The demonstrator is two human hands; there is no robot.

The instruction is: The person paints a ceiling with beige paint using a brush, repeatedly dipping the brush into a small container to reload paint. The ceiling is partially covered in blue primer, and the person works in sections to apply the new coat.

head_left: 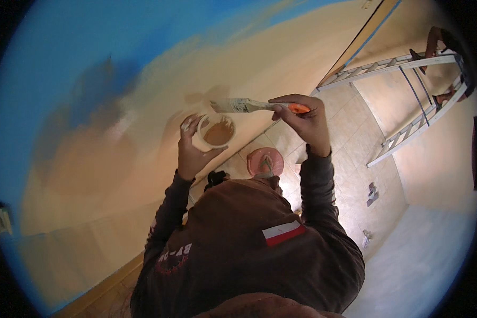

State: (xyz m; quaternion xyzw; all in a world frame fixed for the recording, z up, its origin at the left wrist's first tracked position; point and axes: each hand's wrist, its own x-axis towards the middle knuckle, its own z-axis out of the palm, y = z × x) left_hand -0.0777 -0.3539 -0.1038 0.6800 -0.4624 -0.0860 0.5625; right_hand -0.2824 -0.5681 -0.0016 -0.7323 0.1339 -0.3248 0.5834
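My left hand [192, 149] is wrapped round a small round white cup [202, 139] with brown paint [218, 134] in its bottom. Pale paint smears mark its fingertips. A flat paintbrush [252, 105] is held by its orange-ended handle in my right hand [305, 117]. Its paint-crusted bristles point left, just above the cup's rim and apart from it, as far as I can tell. Beyond both hands is a painted wall [159, 100], blue above and blending into beige, with a brownish patch at left. The shadows of cup and brush fall on it.
A pink stool or basin [257, 164] stands on the tiled floor [350, 127] below my hands. At right, a person [449, 42] is on an aluminium stepladder [403, 63]. Small items [372, 194] lie on the floor. A switch or socket [0, 220] is at far left.
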